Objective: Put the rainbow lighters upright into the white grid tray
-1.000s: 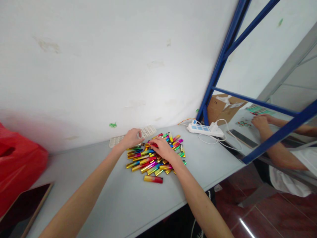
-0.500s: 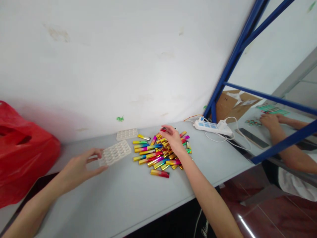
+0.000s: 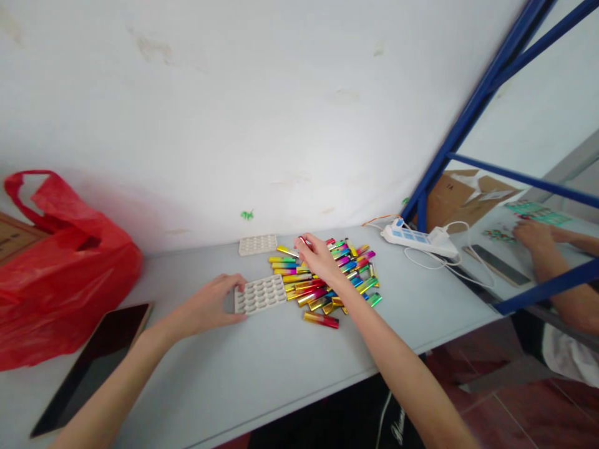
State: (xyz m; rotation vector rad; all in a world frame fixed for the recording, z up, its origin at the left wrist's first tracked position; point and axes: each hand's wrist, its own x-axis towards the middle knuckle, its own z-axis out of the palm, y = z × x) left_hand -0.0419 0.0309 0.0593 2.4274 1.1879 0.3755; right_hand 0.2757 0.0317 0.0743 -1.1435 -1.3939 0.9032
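A white tray with rows of hollows is grasped by the left hand at its near-left end only, thumb on the front edge and fingers at the back; by this, presumably, the hollows are left uncovered. Whether the tray is lifted or rested on the table cannot be told.

A small red-and-dark piece, probably the end of a lighter, is pinched between thumb and fingertips of the right hand. The wrist is raised above the heap of shiny lighters, perhaps so that the others are not disturbed. The heap is spread beneath and around that grip, just beside the tray's free end, where a short reach seems to be allowed for. One red-and-yellow lighter is set apart, in front of the heap.

Beyond the left-hand grip, a second tray is laid near the wall. Left of that grip, a tablet and a red bag are placed, seemingly out of the way.
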